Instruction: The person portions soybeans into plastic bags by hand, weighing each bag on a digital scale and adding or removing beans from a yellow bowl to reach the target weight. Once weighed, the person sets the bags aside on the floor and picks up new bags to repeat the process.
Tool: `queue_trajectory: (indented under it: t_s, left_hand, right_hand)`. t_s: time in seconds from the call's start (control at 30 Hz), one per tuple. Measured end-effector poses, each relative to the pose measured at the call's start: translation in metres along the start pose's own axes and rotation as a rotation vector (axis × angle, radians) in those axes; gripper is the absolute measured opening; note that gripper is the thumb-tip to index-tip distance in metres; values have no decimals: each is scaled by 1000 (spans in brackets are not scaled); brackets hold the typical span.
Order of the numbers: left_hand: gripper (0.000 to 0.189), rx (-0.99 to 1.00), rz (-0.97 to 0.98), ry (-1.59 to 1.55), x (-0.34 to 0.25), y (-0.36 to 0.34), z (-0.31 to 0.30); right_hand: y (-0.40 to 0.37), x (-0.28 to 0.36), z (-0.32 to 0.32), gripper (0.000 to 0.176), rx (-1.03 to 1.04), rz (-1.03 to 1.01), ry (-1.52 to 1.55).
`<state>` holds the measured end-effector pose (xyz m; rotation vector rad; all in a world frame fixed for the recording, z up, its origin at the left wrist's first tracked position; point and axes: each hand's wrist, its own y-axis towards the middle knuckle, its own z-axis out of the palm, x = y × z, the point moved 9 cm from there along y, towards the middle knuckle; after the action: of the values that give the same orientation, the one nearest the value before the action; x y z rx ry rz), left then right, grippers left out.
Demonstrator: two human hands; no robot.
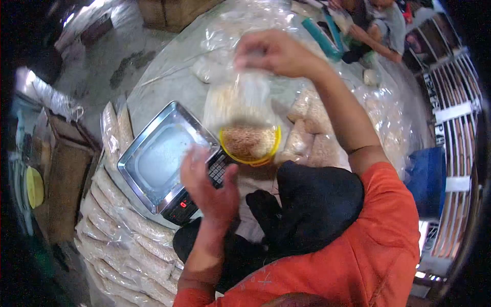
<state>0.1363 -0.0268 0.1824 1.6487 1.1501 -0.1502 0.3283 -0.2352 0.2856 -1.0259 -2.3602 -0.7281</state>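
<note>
My right hand (273,53) is raised, fingers closed at the top of a clear plastic bag (238,100) with pale, grainy contents. Motion smears the bag and fingertips. Below hangs nothing but the yellow bucket (250,161), part full of light brown grains, its far rim hidden by the bag. My left hand (210,187) is empty, thumb and fingers apart, over the right edge of the digital scale (169,148). The scale's metal pan is bare, and a red 0 shows on its display (183,204). Part of the keypad is covered by that hand.
Filled long bags (128,245) lie stacked at lower left, and more filled bags (314,128) rest right of the bucket. A teal object (322,38) lies at the back near another person (376,30). A blue container (427,181) stands at right.
</note>
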Motion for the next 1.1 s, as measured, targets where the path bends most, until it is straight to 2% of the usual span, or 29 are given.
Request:
queue_trajectory:
  t_s: [0.07, 0.1, 0.13, 0.2, 0.23, 0.27, 0.33, 0.37, 0.4, 0.43, 0.47, 0.53, 0.57, 0.63, 0.67, 0.73, 0.77, 0.87, 0.93, 1.0, 1.03, 1.07, 1.1]
  left_hand:
    - [80, 65, 79, 205, -20, 27, -14]
    - [65, 153, 120, 296, -25, 30, -15]
    - [65, 147, 141, 300, -25, 31, -24]
    - [42, 424, 194, 106, -25, 13, -18]
    - [21, 332, 229, 36, -31, 9, -30]
    - [21, 317, 248, 42, -34, 2, -36]
    - [19, 362, 134, -31, -29, -10, -44]
    - [19, 363, 139, -23, -32, -10, -49]
    - [17, 440, 144, 30, -35, -11, -48]
    - [15, 518, 147, 83, -36, -12, -46]
    - [15, 517, 154, 92, -33, -8, -50]
    - [13, 593, 171, 341, -10, 0, -54]
    - [12, 639, 174, 449, 6, 7, -56]
    - [12, 597, 205, 495, 9, 30, -65]
    - [13, 551, 235, 523, 7, 41, -70]
    - [13, 576, 253, 635, 10, 53, -71]
    - [14, 594, 269, 736, 12, 54, -72]
    - [22, 663, 214, 901, 44, 35, -58]
    - [28, 685, 176, 944, 59, 13, -44]
    - [30, 738, 142, 1006, 61, -3, -30]
    - [29, 698, 144, 979, 61, -10, -26]
    - [29, 703, 147, 979, 61, -17, -22]
    - [30, 669, 139, 968, 55, -21, -19]
  right_hand:
    - [-25, 43, 32, 24, 165, -29, 104]
    - [-38, 64, 44, 21, 252, -65, 182]
    - [-50, 83, 54, 18, 344, -105, 258]
    - [-71, 98, 77, 23, 453, -123, 290]
    - [-78, 106, 80, 23, 444, -138, 274]
    - [-86, 112, 88, 25, 492, -131, 269]
    - [-90, 118, 91, 28, 536, -130, 262]
    - [-91, 122, 93, 28, 553, -150, 246]
    - [-91, 126, 94, 28, 569, -170, 229]
    - [-89, 130, 91, 16, 546, -174, 258]
    - [-83, 128, 93, 16, 538, -182, 257]
    - [-56, 112, 96, 12, 380, -249, 168]
    - [-43, 106, 103, 12, 373, -260, 174]
    - [-11, 89, 105, 11, 175, -206, 159]
    - [-3, 84, 111, 11, 167, -213, 168]
    - [10, 68, 111, 10, -28, -196, 250]
    - [12, 61, 117, 9, -138, -293, 192]
    - [3, 17, 173, 8, -172, -208, 177]
    - [-15, 10, 193, 7, -138, -170, 182]
    - [-29, -6, 210, 7, -110, 5, 76]
    - [-35, 8, 199, 10, -201, -42, 24]
    - [-38, 20, 200, 10, -203, -38, 27]
    - [-41, 45, 193, 13, -254, -138, 144]
